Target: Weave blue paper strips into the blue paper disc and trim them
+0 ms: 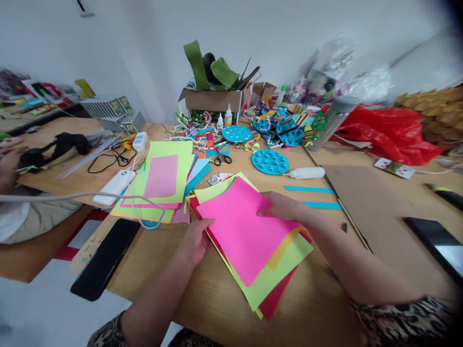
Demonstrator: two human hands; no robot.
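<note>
Lying by the table's (213,301) near left edge, the phone (104,260) could drop if nudged. Between the hands, the pink sheet (242,231) tops fanned sheets (285,270), which could slide out because their edges are uneven. The left hand (195,241) pinches its left edge; the right hand (280,206) grasps its far right side, some fingers hidden. Left, the cable (87,196) crosses the paper pile (184,178) and could drag it. Farther right, the bottle (307,172) on its side might leak if uncapped.
</note>
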